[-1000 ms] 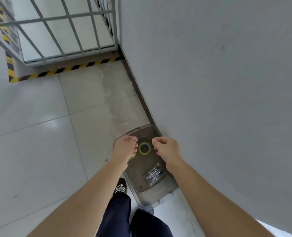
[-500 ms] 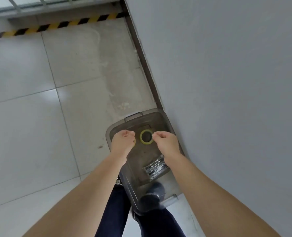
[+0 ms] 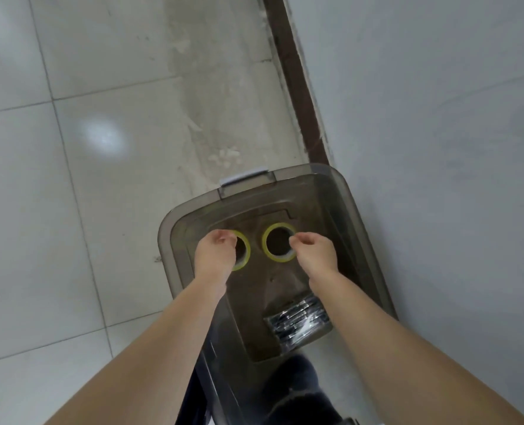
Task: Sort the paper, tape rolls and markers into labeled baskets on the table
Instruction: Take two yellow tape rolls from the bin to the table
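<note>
Wrapped markers (image 3: 297,320) lie nearest in the grey bin (image 3: 162,237). Beyond them, the left hand (image 3: 216,256) curls onto the left tape roll (image 3: 248,253) and the right hand (image 3: 314,253) onto the right tape roll (image 3: 277,258). Whether either pinch has closed cannot be told. Risk: a shallow rim hold lets a roll slip back.

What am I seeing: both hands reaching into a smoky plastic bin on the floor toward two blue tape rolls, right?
Not blue: in the head view the left tape roll, at the left hand, and the right tape roll, at the right hand, are yellow. The plastic bin is on the floor.
</note>
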